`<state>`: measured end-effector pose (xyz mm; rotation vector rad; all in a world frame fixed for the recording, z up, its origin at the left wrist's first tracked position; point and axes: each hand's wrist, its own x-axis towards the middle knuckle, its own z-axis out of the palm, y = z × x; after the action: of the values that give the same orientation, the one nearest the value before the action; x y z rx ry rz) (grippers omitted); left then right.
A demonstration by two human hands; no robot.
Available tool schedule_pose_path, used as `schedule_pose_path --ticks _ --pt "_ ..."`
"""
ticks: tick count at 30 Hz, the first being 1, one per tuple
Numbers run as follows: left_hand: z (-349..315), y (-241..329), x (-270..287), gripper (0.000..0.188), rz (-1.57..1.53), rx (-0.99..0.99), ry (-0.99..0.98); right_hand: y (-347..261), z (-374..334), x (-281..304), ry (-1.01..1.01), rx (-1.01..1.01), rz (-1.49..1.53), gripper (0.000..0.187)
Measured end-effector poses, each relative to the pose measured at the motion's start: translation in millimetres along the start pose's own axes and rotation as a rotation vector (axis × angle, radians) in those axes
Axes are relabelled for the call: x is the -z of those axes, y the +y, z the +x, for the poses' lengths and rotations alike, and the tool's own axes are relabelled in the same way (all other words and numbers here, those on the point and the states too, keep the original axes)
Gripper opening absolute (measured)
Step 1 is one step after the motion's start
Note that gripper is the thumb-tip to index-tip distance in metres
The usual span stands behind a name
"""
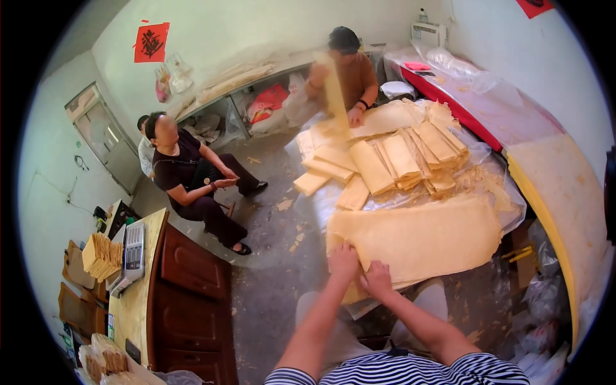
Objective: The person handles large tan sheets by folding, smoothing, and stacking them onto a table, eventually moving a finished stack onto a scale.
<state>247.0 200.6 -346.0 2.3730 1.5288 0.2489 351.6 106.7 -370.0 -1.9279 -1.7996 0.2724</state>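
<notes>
A wide, thin, pale-yellow sheet that looks like tofu skin [417,237] lies on top of others at the near side of the table. My left hand [343,262] is closed on its near left part. Just to the right and a little nearer, my right hand [376,280] pinches the same near edge, its fingertips partly hidden. A fold runs between the two hands. Beyond the sheet, several folded yellow bundles [403,157] lie piled on clear plastic, with broken flakes [475,183] on their right.
Across the table a co-worker [351,77] raises a blurred yellow strip [335,96]. At left a person [189,173] sits. A wooden cabinet [192,289] carries a scale [133,250] and a stack of yellow sheets [101,256]. A long bench [545,173] runs along the right wall.
</notes>
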Motion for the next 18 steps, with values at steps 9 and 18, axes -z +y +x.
schedule_pose_path --ticks 9,18 --pt "18.5 -17.1 -18.6 0.057 0.044 -0.083 -0.06 94.8 52.1 32.9 -0.006 -0.513 1.432 0.023" --pt "24.2 -5.1 -15.3 0.044 0.189 -0.107 -0.103 143.4 26.4 12.8 0.224 -0.602 1.976 0.035"
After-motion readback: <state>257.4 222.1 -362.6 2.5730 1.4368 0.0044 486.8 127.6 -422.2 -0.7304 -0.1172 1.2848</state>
